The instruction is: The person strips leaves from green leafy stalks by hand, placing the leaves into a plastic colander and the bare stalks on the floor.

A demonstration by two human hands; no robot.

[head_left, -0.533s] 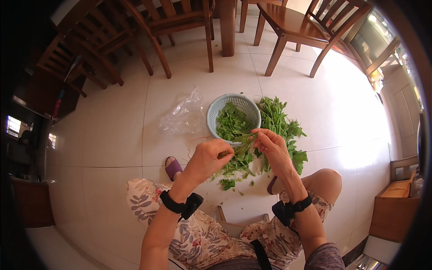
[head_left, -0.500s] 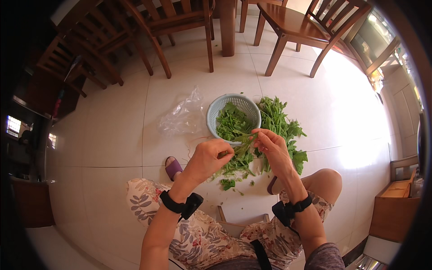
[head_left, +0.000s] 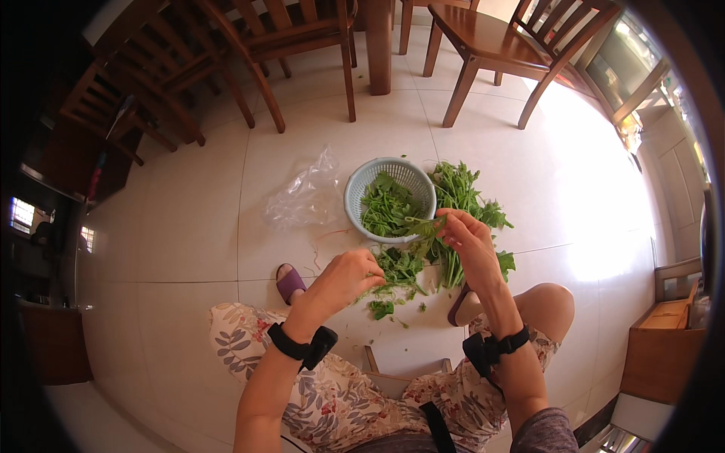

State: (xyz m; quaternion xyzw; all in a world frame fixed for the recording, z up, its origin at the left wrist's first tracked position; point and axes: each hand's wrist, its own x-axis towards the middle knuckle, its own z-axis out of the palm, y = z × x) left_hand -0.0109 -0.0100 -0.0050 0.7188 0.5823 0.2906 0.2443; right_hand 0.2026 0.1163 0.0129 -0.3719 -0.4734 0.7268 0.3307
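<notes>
My right hand (head_left: 470,240) pinches a leafy green stem (head_left: 427,227) at the near right rim of a grey-blue plastic basket (head_left: 353,198). The stem's leaf droops toward the floor. Lower and to the left, my left hand (head_left: 347,281) has its fingers pressed together beside a heap of leaf and stem scraps (head_left: 399,269); what those fingertips hold, if anything, is hidden. Inside the basket lie picked greens (head_left: 387,210). Against its right side rests a loose bunch of long-stemmed greens (head_left: 458,186), partly behind my right hand.
A crumpled clear plastic bag (head_left: 306,193) lies left of the basket on the tiled floor (head_left: 189,226). Wooden chairs (head_left: 498,45) and a table leg (head_left: 379,53) stand beyond. My slippered feet flank the scraps, the purple slipper (head_left: 289,282) on the left.
My left hand has moved down and slightly left, away from the stem. My right hand, still pinching the stem, has shifted slightly right and up.
</notes>
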